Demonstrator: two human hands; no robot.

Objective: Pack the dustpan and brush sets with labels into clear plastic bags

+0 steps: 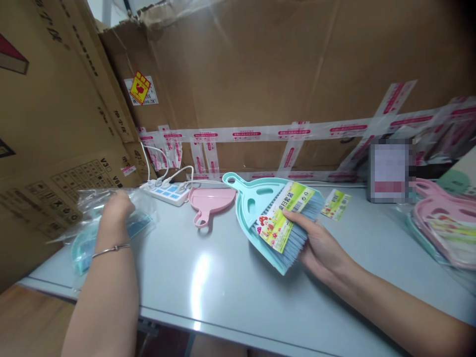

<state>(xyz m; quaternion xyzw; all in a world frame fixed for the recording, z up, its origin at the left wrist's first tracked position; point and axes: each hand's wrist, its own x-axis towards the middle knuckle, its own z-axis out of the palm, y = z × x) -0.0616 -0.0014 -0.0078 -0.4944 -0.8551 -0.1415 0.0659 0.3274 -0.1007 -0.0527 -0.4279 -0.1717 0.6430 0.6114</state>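
Note:
My right hand [322, 248] grips a mint-green dustpan [243, 218] with its brush [295, 243] lying in it, thumb on top and fingers underneath. A printed card label [284, 215] with mushrooms and flowers lies across the brush. The set is held tilted above the table. At the far left, my left hand [119, 206] is over clear plastic bags [87, 201] with mint-green pieces [84, 248] inside or under them. The fingers of that hand are hidden behind the wrist and film, so its grip does not show.
Behind lie a pink dustpan [211, 199] and a white power strip [167, 192] with plugged cables. Bagged pink and green sets [446, 223] are at the right, near a loose label [335, 204] and an upright blurred device [389, 171]. Cardboard boxes [241, 74] wall the grey table [174, 277].

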